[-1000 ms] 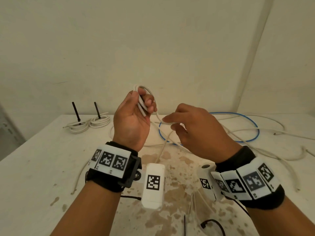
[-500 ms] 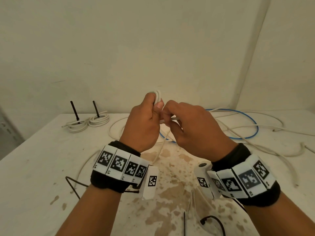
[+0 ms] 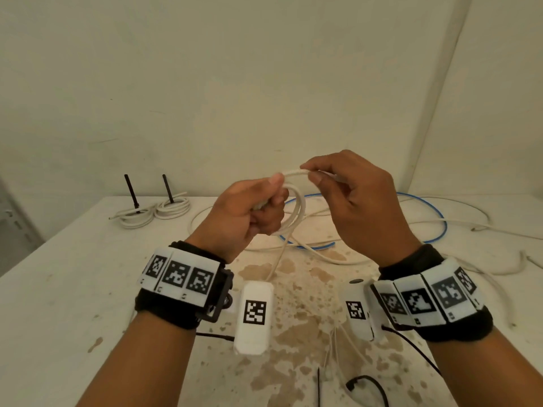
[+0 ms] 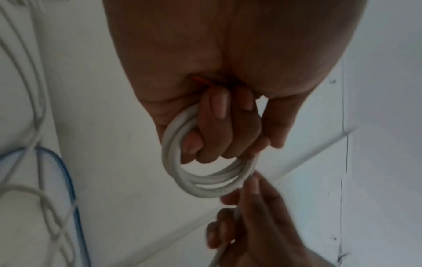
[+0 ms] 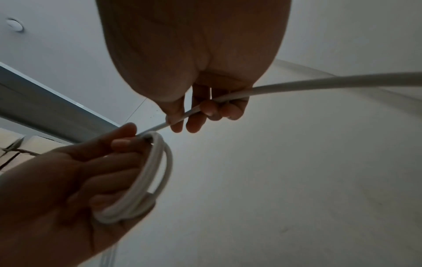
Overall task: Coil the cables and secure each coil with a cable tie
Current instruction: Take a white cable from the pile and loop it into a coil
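We hold a white cable coil above the surface, feeding in the next loop.

Our left hand (image 3: 249, 212) has its fingers (image 4: 214, 126) curled through the small white coil (image 4: 205, 178) of several turns, thumb pressing on top. Our right hand (image 3: 352, 201) pinches the loose cable strand (image 5: 297, 84) just beside the coil, the rest trailing down to the stained surface (image 3: 73, 289). Two tied coils (image 3: 152, 211) lie far left, and a blue cable (image 3: 435, 230) loops behind.

Smooth matt white cable (image 3: 294, 211) (plastic-sheathed); stained, rough-looking table (image 3: 73, 277).
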